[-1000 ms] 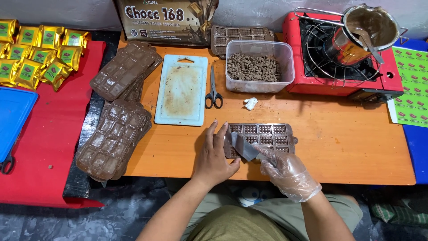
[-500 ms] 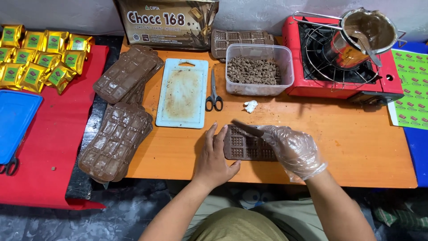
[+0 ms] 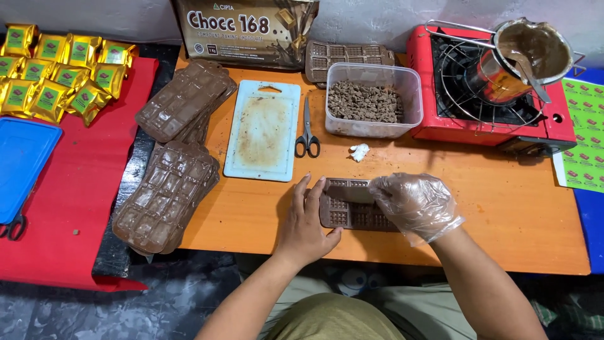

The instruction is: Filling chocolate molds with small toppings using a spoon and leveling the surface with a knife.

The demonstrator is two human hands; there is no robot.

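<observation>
your bare left hand lies open, bracing the brown mould on the worktop; your gloved right hand curls over it, perhaps gripping a scraper.

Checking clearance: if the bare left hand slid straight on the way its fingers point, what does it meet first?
The left hand points up and away across the table. Beyond the mould edge it touches, the first thing in line looks like the scissors, handles first. Only bare table lies between.
</observation>
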